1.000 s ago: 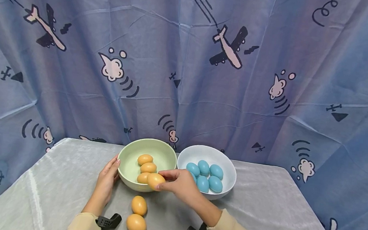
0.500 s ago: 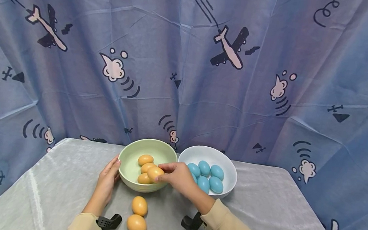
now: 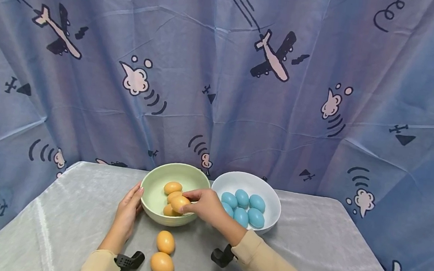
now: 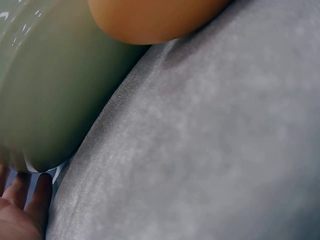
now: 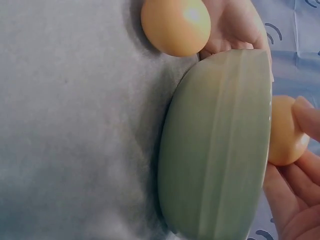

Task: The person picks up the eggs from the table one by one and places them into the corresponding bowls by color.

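Observation:
My right hand (image 3: pixel 204 206) pinches an orange egg (image 3: pixel 180 204) between thumb and fingers, low over the near side of the green bowl (image 3: pixel 148 208). In the right wrist view the held egg (image 5: pixel 286 132) shows at the bowl's rim. Several orange eggs lie in the bowl, among them one egg (image 3: pixel 172 188) at the back; the held one partly covers others. My left hand (image 3: pixel 126 213) rests against the bowl's left outer side, fingers extended along it. In the left wrist view its fingertips (image 4: pixel 42 187) touch the bowl's wall.
Two orange eggs, a nearer egg (image 3: pixel 162 264) and a farther egg (image 3: pixel 166 242), lie on the grey cloth (image 3: pixel 58 220) before the green bowl. A white bowl (image 3: pixel 273 200) with several blue eggs (image 3: pixel 256 217) stands beside it on the right. A patterned curtain (image 3: pixel 182 85) hangs behind.
My right hand has moved left and slightly up with the orange egg, from the green bowl's near rim to over its inside. My left hand has stayed at the bowl.

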The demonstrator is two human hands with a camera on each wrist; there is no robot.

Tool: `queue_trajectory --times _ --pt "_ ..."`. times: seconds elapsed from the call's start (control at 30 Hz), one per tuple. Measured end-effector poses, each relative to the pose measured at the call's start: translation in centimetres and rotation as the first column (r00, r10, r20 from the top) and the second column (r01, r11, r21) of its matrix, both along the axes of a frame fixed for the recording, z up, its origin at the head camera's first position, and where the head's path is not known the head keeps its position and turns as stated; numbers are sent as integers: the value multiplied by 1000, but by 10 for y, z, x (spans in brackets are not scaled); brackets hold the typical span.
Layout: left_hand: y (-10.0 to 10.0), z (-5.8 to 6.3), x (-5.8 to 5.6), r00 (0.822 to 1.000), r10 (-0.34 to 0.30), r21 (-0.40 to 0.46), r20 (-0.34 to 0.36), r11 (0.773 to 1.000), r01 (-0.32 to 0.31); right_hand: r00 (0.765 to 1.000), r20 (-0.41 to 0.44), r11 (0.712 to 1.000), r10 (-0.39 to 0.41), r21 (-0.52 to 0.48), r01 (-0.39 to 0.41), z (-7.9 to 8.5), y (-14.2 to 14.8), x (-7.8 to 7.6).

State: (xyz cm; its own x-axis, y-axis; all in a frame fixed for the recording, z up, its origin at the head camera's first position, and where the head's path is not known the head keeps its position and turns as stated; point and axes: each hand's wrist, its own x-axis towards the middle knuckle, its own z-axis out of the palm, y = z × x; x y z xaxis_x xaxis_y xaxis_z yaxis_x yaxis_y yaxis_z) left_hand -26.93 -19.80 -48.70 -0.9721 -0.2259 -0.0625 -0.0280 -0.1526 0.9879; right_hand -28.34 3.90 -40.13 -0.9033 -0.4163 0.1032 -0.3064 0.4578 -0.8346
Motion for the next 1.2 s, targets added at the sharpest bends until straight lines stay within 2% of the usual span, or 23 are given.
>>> queue_trajectory --times 0.53,0.83,0.97,1.07,1.2 --pt "1 1 0 1000 -3 10 -13 1000 3 998 22 993 66 100 -67 3 -7 -4" --pt "1 1 0 1000 2 18 -16 1000 -2 998 26 986 56 154 -59 1 -11 -6" --pt "1 1 -1 1000 6 15 -9 1000 -6 999 18 995 29 98 -31 -1 -10 -3" --pt "1 1 0 1000 8 2 -3 1000 -8 1000 20 1000 -14 6 14 -5 -9 2" --pt "1 1 0 1000 5 -7 -4 1000 -5 998 31 992 -61 -106 64 -11 -8 13"
